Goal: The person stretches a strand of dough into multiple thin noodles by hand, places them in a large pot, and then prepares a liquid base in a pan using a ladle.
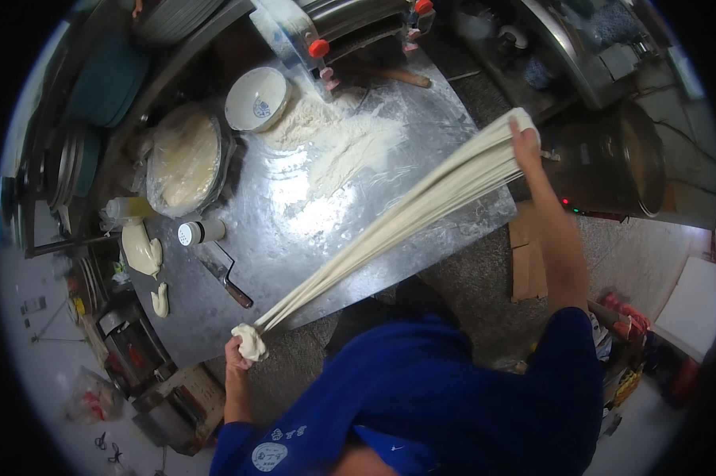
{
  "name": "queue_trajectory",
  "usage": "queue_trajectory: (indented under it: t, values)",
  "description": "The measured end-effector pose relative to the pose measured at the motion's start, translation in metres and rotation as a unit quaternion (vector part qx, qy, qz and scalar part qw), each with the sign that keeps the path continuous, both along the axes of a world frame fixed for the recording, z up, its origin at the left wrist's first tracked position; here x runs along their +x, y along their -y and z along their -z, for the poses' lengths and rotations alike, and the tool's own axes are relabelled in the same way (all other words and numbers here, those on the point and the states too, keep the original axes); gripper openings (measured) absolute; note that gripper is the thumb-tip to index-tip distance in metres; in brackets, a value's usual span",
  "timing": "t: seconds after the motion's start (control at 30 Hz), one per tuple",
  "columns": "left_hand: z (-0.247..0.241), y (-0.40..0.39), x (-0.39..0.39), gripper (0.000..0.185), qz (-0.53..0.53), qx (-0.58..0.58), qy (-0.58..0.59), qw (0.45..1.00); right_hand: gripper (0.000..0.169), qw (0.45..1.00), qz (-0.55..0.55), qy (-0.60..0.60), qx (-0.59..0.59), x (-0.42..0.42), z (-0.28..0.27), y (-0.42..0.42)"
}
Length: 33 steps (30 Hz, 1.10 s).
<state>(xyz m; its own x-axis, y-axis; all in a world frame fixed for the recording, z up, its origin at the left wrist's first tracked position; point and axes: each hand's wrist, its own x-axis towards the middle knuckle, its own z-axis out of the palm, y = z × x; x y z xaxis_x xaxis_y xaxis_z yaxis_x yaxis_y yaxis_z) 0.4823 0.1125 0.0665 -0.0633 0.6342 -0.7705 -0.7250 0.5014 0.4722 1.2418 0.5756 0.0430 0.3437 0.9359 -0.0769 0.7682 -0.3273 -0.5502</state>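
Note:
Many strands of stretched noodle dough run between my hands, above the near edge of a metal worktable. My left hand grips the thick lump at one end, just off the table's near left edge. The looped far ends are held by my right hand, raised beyond the table's right side. Loose white flour lies on the table. Toward the left rest a scraper with a wooden handle, a white-topped shaker and two pieces of dough.
A white bowl stands beside the flour, near a plastic-covered basin. A machine with red knobs and a wooden rolling pin occupy the far side. To the right are a large metal pot and cardboard.

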Motion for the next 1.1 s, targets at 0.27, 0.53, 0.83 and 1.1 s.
queue_trajectory:
  t: [0.27, 0.53, 0.83, 1.1]
  values:
    - [0.003, -0.065, 0.116, 0.041, -0.083, 0.031, 0.005, 0.996, 0.050, 0.956, -0.263, 0.080, 0.104, -0.084, 0.005, 0.037]
    - [-0.078, -0.131, 0.112, 0.046, -0.117, 0.169, -0.009, 0.979, 0.067, 0.986, -0.010, -0.011, 0.164, -0.115, -0.047, 0.075]
    - [-0.180, -0.164, -0.195, 0.034, -0.198, 0.137, -0.195, 0.951, 0.024, 0.993, 0.025, -0.114, 0.003, 0.218, -0.083, 0.198]
    - [-0.391, -0.222, -0.139, 0.030, -0.155, 0.193, -0.360, 0.900, 0.045, 0.936, -0.014, -0.336, 0.104, 0.215, -0.094, 0.354]
